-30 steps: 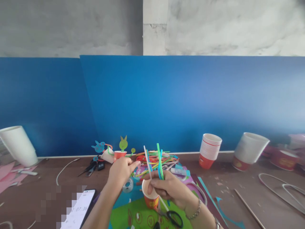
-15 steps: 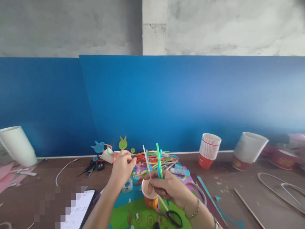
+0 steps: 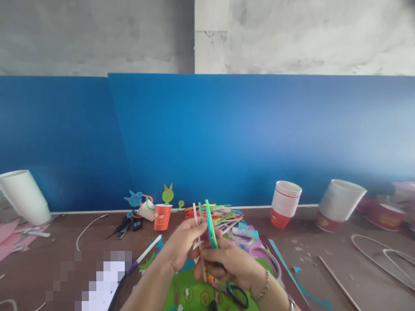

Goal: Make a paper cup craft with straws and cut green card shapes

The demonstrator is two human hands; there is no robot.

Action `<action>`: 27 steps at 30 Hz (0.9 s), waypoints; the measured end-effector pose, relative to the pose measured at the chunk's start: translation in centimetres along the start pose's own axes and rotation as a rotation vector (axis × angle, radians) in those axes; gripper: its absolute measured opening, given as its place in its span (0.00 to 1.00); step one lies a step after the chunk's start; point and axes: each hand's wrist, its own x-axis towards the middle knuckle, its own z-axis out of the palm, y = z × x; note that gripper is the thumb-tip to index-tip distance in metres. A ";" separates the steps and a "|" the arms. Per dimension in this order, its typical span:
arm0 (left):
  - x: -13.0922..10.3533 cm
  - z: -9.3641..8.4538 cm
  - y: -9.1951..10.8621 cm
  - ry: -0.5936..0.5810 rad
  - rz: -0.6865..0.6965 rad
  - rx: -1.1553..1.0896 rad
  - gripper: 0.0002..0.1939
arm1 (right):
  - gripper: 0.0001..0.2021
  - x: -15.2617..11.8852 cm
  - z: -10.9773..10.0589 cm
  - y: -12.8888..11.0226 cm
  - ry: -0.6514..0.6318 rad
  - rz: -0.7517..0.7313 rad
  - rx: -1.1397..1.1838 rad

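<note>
My right hand (image 3: 228,261) is closed around several drinking straws: a green straw (image 3: 210,218), a blue one beside it and a pale pinkish straw (image 3: 195,212), all pointing up. My left hand (image 3: 185,242) has its thumb and fingers closed on the pale straw, touching the right hand's fingers. A small whitish bit shows between the hands; I cannot tell what it is. Just below them, the hands hide nearly all of an orange paper cup. Scissors (image 3: 238,296) with black handles lie under my right hand on green paper (image 3: 184,287) with red drawings.
Behind the hands lies a pile of coloured straws (image 3: 223,211). An orange cup with a green rabbit figure (image 3: 162,217) stands left of it, near a tipped cup with a blue figure (image 3: 134,198). Stacked paper cups (image 3: 285,203) stand right. A marker (image 3: 149,249) lies left.
My left hand has moved right and down from near the rabbit cup to the straws, uncovering that cup. The straws in my right hand have shifted slightly left.
</note>
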 end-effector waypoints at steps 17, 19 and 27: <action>0.5 0.5 -0.2 0.306 0.322 0.042 0.20 | 0.22 0.1 -0.5 -0.6 0.301 -0.438 -0.471; 0.5 0.7 -0.1 0.272 0.299 0.006 0.22 | 0.20 0.1 -0.2 -0.6 0.324 -0.437 -0.466; 1.2 0.0 -0.8 0.334 0.360 -0.095 0.22 | 0.20 0.0 0.0 -0.4 0.285 -0.375 -0.508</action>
